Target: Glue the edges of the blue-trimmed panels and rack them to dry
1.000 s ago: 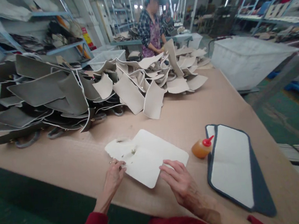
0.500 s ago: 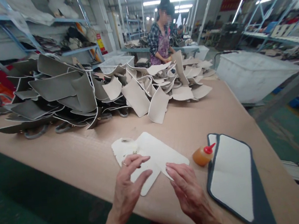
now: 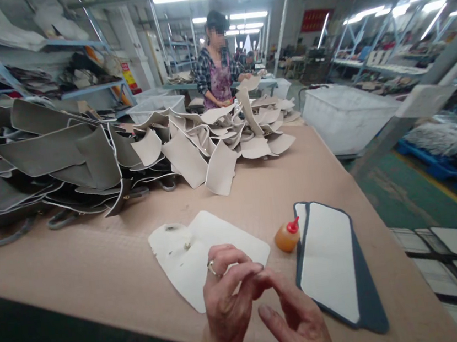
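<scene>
Workshop floor, strip lights overhead, brown table in front of me. Left hand and right hand meet at the fingertips above its near edge. Left fingers curled; can't tell if anything small is pinched in them. Right is loosely spread, thumb clear of the index, nothing visible in it.

White sheet lies flat on the table just beyond my hands, overlapping the stained sheet to its left. Probably kept square in front of me so both hands reach it. Left hand hides part of their near edges.

Red-capped bottle stands right of the sheets, likely there for easy reach, spout up and out of the mess. Dark-edged panels overlap just beside it; I'd guess kept aside to leave my middle free.

Beyond: grey panels and beige panels heaped across the table, blocking the far side. Co-worker behind the heap. White bin off the right edge.
</scene>
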The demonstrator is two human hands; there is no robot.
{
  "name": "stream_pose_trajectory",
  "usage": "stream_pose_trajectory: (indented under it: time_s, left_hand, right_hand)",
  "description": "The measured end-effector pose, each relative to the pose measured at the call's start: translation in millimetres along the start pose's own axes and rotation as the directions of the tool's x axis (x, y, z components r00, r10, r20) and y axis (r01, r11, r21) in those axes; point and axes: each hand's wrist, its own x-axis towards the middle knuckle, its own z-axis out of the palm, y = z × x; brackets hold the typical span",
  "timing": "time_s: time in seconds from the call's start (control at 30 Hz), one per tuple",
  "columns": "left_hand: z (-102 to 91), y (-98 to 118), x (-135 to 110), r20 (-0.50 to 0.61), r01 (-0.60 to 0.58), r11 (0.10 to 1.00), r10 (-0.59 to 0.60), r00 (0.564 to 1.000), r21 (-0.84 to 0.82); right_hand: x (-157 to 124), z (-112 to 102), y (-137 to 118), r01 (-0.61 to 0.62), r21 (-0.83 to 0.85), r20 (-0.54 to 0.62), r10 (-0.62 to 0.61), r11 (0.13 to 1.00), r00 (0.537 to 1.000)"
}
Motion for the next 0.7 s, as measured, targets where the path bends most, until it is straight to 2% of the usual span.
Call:
stream_pose_trajectory:
  time_s: [0.07,0.13,0.17,0.2,0.27,0.3,0.33,0.47,0.6,0.67,0.7]
  left_hand:
    - [2.2,4.7,-5.7,-0.081,0.046,0.999,-0.046,0.996,0.002]
    - [0.8,9.4,-9.0,-0.089,0.243,0.955,-0.260,0.961,-0.167]
    - [-1.1,11.7,-9.5,-0.035,0.377,0.876,-0.405,0.913,-0.300]
    - [-3.7,13.9,-9.6,0.058,0.507,0.747,-0.538,0.841,-0.429]
    - [-10.4,17.8,-9.0,0.249,0.659,0.461,-0.674,0.696,-0.594]
    - [-14.2,19.6,-8.8,0.299,0.681,0.372,-0.694,0.655,-0.630]
    - [-18.3,21.0,-8.8,0.316,0.687,0.326,-0.706,0.634,-0.649]
    - [-34.7,22.3,-10.9,0.284,0.650,0.290,-0.723,0.630,-0.702]
    - [-47.8,17.0,-13.9,0.199,0.574,0.264,-0.760,0.618,-0.775]
    - [-51.1,15.2,-15.5,0.240,0.584,0.202,-0.772,0.589,-0.786]
    - [-51.8,14.9,-16.4,0.285,0.593,0.138,-0.777,0.562,-0.793]
  right_hand:
    - [-4.1,6.9,-0.8,-0.020,0.105,-0.005,0.021,0.994,1.000]
    - [-4.8,11.7,-1.7,0.024,0.075,-0.026,-0.022,0.997,0.999]
    - [-3.7,13.0,-2.5,0.069,0.012,-0.033,-0.069,0.998,0.997]
    - [-1.8,13.6,-3.7,0.128,-0.066,-0.032,-0.130,0.990,0.991]
    - [3.0,13.4,-6.2,0.261,-0.198,0.002,-0.266,0.945,0.964]
    - [5.2,13.0,-7.4,0.321,-0.232,0.028,-0.323,0.918,0.946]
    - [6.8,12.6,-8.3,0.367,-0.249,0.054,-0.366,0.896,0.929]
    - [7.7,10.9,-11.0,0.434,-0.269,0.126,-0.415,0.860,0.901]
    - [6.4,7.0,-13.2,0.431,-0.310,0.123,-0.414,0.847,0.902]
    - [5.9,5.8,-13.2,0.424,-0.349,0.136,-0.402,0.836,0.905]
    - [5.4,5.8,-12.8,0.422,-0.363,0.141,-0.399,0.831,0.906]
